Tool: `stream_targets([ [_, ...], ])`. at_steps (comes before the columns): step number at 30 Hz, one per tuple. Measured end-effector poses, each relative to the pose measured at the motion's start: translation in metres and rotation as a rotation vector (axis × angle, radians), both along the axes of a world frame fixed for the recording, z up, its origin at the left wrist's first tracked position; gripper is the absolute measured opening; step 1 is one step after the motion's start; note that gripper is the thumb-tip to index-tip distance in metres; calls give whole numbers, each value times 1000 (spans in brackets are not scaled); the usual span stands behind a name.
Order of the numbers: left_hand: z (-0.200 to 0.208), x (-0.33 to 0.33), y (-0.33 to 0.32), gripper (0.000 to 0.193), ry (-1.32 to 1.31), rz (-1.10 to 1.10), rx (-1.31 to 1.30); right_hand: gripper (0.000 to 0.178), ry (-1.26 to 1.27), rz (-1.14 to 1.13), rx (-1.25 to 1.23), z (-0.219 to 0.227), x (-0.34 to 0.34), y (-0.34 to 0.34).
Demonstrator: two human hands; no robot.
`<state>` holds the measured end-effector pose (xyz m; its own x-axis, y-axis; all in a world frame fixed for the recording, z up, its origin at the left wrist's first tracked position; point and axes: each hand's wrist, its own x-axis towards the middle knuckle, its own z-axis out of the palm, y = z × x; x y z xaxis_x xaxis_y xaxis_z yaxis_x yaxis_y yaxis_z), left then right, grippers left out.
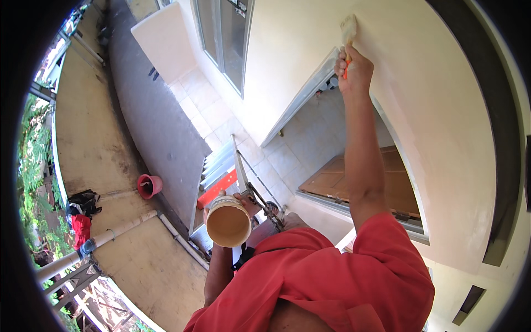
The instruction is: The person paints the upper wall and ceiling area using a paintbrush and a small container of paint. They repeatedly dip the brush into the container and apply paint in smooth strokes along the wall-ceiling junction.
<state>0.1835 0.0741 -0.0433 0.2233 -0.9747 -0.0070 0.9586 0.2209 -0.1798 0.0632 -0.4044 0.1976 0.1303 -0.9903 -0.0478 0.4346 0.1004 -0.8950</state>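
My right hand [355, 71] is stretched up to the cream wall [420, 88], closed around the orange handle of a paintbrush [348, 30]. The pale bristles of the brush touch the wall above a door opening [315, 130]. Low in front of my body, my left hand [240, 198] grips a round paint tub [228, 222] from behind. Only some of its fingers show past the rim. The tub's inside is cream-coloured; how much paint it holds I cannot tell.
A metal stepladder [221, 166] with a red-orange panel stands below me. Brown door panels [381, 171] show through the opening. To the left are a dark grey floor strip [160, 110], a pink bucket [149, 186], a pipe [121, 228] and hanging dark and red cloths [81, 229].
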Motion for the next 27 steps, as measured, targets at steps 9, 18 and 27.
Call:
stream_targets([
  [9, -12, 6, 4, 74, -28, -15, 6, 24, -113, -305, 9, -5, -128, 123],
  [18, -8, 8, 5, 86, -50, -36, -22, 29, -112, -741, -29, -48, -172, 193],
  [27, -10, 6, 0, 75, -123, -36, -69, 19, -360, -619, 45, -79, -65, 49],
])
